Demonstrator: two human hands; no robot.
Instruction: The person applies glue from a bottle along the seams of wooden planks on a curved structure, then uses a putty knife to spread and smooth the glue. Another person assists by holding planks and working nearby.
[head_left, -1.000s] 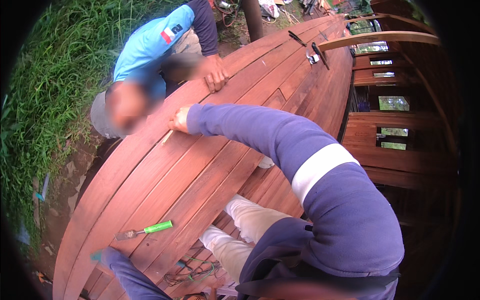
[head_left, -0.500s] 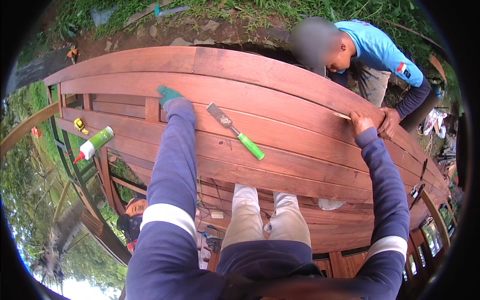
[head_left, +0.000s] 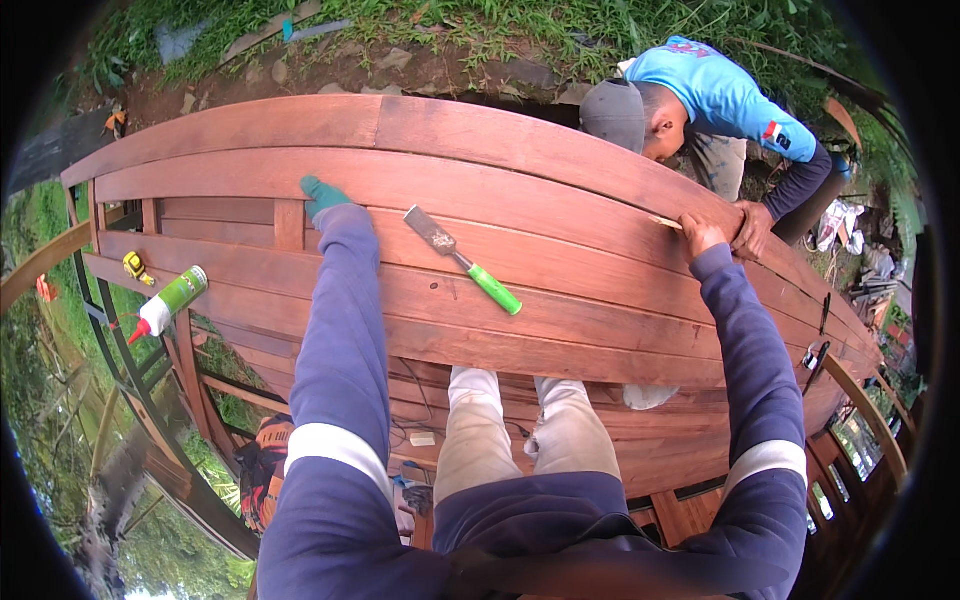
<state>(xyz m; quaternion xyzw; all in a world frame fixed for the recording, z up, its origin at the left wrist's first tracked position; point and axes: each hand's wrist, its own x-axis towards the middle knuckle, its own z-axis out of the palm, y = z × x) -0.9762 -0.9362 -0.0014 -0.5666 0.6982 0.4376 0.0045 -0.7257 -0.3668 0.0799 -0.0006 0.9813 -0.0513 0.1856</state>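
My left hand (head_left: 325,197), in a green glove, rests on a reddish-brown plank (head_left: 240,172) of the long curved wooden structure, its fingers apparently laid out on the wood. Away to the right, my bare right hand (head_left: 702,237) is closed on a thin, pale wooden stick (head_left: 665,221), held low over a seam between planks. A co-worker's hand (head_left: 752,230) lies on the wood right beside it. Between my arms, a wide-bladed chisel (head_left: 462,260) with a bright green handle lies on the planks, touched by neither hand.
A green and white glue bottle (head_left: 170,302) with a red nozzle and a yellow tape measure (head_left: 138,268) lie at the left. The co-worker (head_left: 730,110) in a light blue shirt bends over the far edge. An orange and black bag (head_left: 266,468) sits low at the left.
The whole view has shifted slightly, moving the planks and tools left in the picture. The co-worker's head has bent lower. Both my hands keep their places on the wood.
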